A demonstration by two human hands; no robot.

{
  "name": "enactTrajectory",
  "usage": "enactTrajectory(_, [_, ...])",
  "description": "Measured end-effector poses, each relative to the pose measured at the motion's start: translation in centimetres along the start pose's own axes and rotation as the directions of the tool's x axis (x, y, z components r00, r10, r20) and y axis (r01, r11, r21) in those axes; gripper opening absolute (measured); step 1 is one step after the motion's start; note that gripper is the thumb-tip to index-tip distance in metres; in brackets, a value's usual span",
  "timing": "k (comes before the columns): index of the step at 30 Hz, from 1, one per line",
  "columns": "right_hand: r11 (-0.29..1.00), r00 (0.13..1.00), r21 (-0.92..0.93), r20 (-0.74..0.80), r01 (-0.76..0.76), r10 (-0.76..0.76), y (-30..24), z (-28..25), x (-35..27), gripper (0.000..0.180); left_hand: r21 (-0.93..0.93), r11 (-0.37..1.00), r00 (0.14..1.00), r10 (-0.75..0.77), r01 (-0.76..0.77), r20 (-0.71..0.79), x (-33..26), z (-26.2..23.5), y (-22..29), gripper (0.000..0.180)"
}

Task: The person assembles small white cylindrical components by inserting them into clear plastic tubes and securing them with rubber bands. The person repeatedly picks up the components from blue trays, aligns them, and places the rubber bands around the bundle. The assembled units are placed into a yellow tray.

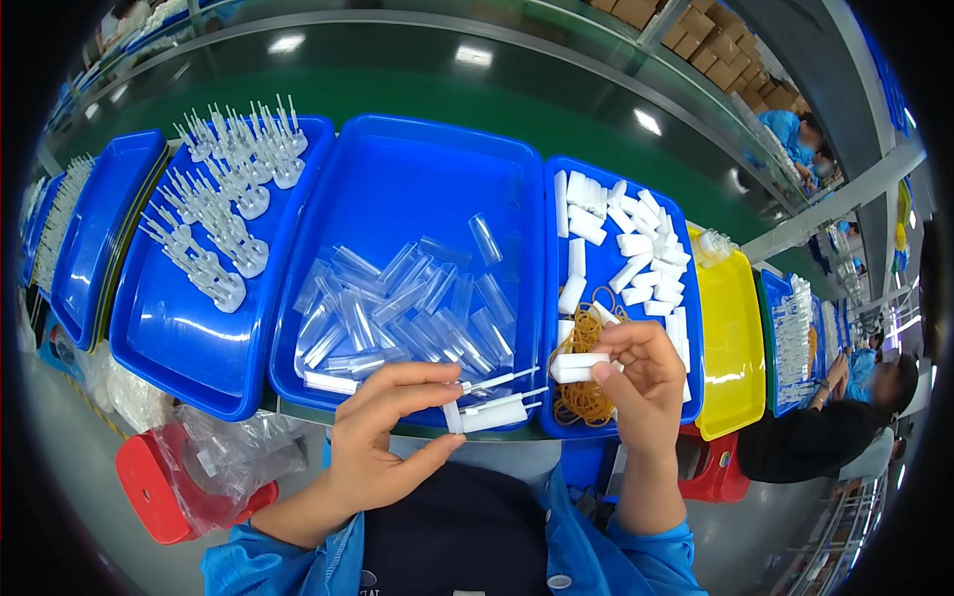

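My left hand (pixel 383 432) pinches the round base of a white plastic part with several thin prongs (pixel 453 416), which point to the right. A white block (pixel 494 415) sits on a lower prong, while the upper prongs look bare. Just to the right, my right hand (pixel 641 382) holds small white blocks (pixel 578 369) between thumb and fingers, apart from the prong tips. Beneath that hand, tan rubber bands (pixel 581 402) lie in the blue tray (pixel 558 238) among many loose white blocks (pixel 636 243).
A middle blue tray (pixel 427 149) holds clear plastic tubes (pixel 397 288). Clusters of pronged white parts (pixel 238 189) stand in the left blue tray (pixel 179 338). A yellow tray (pixel 730 338) lies to the right. Below are red stools (pixel 149 487). Co-workers (pixel 865 397) sit farther right.
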State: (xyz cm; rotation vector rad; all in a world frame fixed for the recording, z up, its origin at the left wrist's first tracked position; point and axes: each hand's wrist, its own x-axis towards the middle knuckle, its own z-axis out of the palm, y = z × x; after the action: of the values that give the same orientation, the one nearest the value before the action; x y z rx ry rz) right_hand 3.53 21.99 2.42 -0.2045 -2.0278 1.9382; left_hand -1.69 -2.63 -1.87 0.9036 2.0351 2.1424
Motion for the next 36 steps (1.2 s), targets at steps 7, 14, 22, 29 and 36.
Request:
enactTrajectory(7, [0.999, 0.991, 0.025, 0.126, 0.037, -0.039, 0.5, 0.4, -0.6, 0.013, -0.012, 0.999, 0.997, 0.037, -0.037, 0.071, -0.3, -0.6, -0.1, 0.046])
enactTrajectory(14, [0.998, 0.985, -0.062, 0.171, 0.031, -0.020, -0.3, 0.4, -0.8, 0.018, 0.015, 0.997, 0.995, 0.068, -0.070, 0.077, -0.3, -0.5, 0.0, 0.048])
enactTrajectory(22, [0.993, 0.975, -0.082, 0.211, 0.083, -0.064, -0.7, 0.4, -0.9, 0.019, 0.079, 0.990, 0.992, 0.115, -0.118, 0.052, -0.2, -0.4, 0.2, 0.048])
enactTrajectory(29, [0.999, 0.979, 0.040, 0.206, -0.024, 0.015, -0.5, 0.2, -0.7, 0.020, 0.106, 0.986, 0.991, 0.127, -0.131, 0.047, -0.2, -0.2, 0.3, 0.047])
enactTrajectory(36, [0.999, 0.973, -0.017, 0.232, 0.027, -0.023, -0.8, 1.0, -1.0, 0.020, 0.132, 0.982, 0.990, 0.124, -0.132, 0.071, 0.1, -0.3, 0.5, 0.048])
